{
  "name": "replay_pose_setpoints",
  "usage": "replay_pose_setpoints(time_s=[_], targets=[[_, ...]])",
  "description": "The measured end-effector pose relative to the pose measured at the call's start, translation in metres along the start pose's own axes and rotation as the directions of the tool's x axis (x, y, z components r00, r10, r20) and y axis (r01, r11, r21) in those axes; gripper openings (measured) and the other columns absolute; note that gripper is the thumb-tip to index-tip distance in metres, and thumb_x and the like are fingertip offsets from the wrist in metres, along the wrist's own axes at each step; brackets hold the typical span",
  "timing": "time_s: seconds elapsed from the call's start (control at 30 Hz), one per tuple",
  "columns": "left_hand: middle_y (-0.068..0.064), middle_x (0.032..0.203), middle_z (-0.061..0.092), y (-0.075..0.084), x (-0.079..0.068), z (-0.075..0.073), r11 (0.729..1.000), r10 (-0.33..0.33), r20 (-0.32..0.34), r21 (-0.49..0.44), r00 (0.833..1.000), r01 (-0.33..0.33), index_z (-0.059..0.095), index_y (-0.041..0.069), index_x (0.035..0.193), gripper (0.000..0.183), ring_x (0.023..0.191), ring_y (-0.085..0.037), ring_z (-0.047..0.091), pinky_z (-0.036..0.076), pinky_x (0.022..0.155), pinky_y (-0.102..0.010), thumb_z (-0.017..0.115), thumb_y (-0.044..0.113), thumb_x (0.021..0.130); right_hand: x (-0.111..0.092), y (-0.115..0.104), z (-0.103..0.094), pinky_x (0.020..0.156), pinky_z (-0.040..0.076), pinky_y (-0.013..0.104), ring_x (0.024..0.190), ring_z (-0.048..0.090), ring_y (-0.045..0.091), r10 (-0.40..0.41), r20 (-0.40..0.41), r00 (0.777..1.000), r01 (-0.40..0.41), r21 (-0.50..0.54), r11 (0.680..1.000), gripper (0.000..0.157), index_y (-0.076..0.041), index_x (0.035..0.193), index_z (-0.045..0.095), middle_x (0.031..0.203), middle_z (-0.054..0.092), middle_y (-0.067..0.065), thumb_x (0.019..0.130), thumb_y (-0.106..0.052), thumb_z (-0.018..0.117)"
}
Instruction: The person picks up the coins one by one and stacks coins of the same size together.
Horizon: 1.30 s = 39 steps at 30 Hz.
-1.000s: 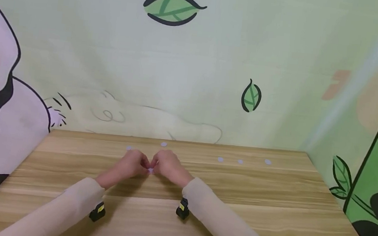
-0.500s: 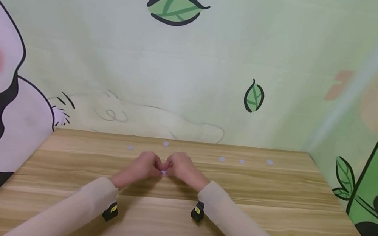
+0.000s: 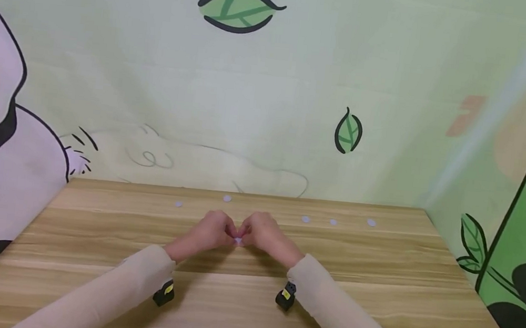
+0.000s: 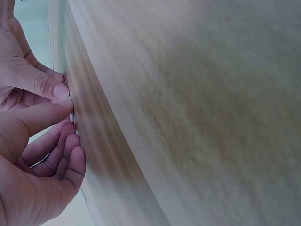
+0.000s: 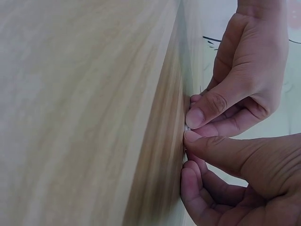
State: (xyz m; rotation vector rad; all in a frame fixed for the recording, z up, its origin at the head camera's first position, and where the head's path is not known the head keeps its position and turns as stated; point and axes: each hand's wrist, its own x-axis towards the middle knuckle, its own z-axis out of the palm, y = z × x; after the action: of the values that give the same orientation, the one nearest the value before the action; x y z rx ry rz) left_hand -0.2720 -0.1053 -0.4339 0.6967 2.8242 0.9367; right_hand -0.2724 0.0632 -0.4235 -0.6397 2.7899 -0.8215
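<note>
Fingertips of the left hand [image 3: 211, 229] and the right hand [image 3: 266, 233] meet around a small pale lilac disc [image 3: 238, 241] low over the wooden table. Each hand pinches the disc between thumb and bent fingers, one from either side. In the left wrist view, the left thumb [image 4: 51, 115] lies just below the right thumb [image 4: 42, 84], with a thin white edge of the disc [image 4: 72, 117] between the fingers. The right wrist view has the right hand [image 5: 254, 183] below the left hand [image 5: 249, 80]. Fingers cover most of the disc.
Several similar discs lie spread along the far part of the table [image 3: 372, 312], among them one far disc [image 3: 227, 198], a left disc [image 3: 179, 204] and a right disc [image 3: 371, 223]. A printed cloth backdrop [image 3: 158, 69] rises behind the table's far edge.
Both hands have moved right together across the table, with the pinched disc between them. The other discs have stayed where they lay; the head view shifted slightly.
</note>
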Motion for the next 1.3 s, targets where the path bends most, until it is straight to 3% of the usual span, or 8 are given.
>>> replay_pose_setpoints(time_s=[0.5,0.8,0.97,1.3], targets=[[-0.005,0.080,0.076,0.005,0.001,0.003,0.999,-0.024,0.025,-0.043,0.999,0.025,0.079,0.001,0.082,0.005,0.071,-0.008,0.060,0.052,0.064,-0.022,0.084,0.001,0.080,-0.004,0.006,0.000,0.069,0.048,0.023,0.073,0.055,0.009,-0.026,-0.019,0.999,0.025,-0.012,1.000,0.006,-0.007,0.088,0.080,0.085,0.076,0.000,0.084,-0.006,0.083],[-0.006,0.081,0.076,0.009,0.002,0.005,0.998,0.001,0.030,-0.061,1.000,0.001,0.079,0.000,0.083,0.006,0.074,-0.009,0.063,0.055,0.068,-0.024,0.084,0.001,0.080,-0.009,0.010,-0.003,0.064,0.045,0.021,0.071,0.054,0.011,0.003,-0.012,1.000,-0.003,0.000,1.000,0.004,-0.007,0.089,0.080,0.085,0.075,0.002,0.085,-0.007,0.082],[-0.006,0.081,0.076,0.011,0.002,0.005,0.998,-0.004,0.029,-0.067,1.000,0.006,0.079,0.000,0.083,0.006,0.074,-0.009,0.062,0.054,0.068,-0.024,0.084,0.002,0.080,-0.010,0.010,-0.004,0.068,0.046,0.023,0.072,0.055,0.011,-0.010,-0.022,1.000,0.010,-0.008,1.000,0.005,-0.007,0.087,0.080,0.083,0.075,0.001,0.084,-0.006,0.083],[-0.002,0.080,0.076,0.014,0.002,0.007,0.997,-0.049,0.023,-0.056,0.999,0.050,0.079,0.002,0.082,0.007,0.073,-0.009,0.060,0.053,0.068,-0.024,0.086,0.004,0.080,-0.010,0.011,-0.004,0.065,0.045,0.022,0.070,0.055,0.010,-0.008,-0.015,1.000,0.008,0.001,1.000,0.005,-0.008,0.086,0.080,0.081,0.075,0.000,0.084,-0.006,0.083]])
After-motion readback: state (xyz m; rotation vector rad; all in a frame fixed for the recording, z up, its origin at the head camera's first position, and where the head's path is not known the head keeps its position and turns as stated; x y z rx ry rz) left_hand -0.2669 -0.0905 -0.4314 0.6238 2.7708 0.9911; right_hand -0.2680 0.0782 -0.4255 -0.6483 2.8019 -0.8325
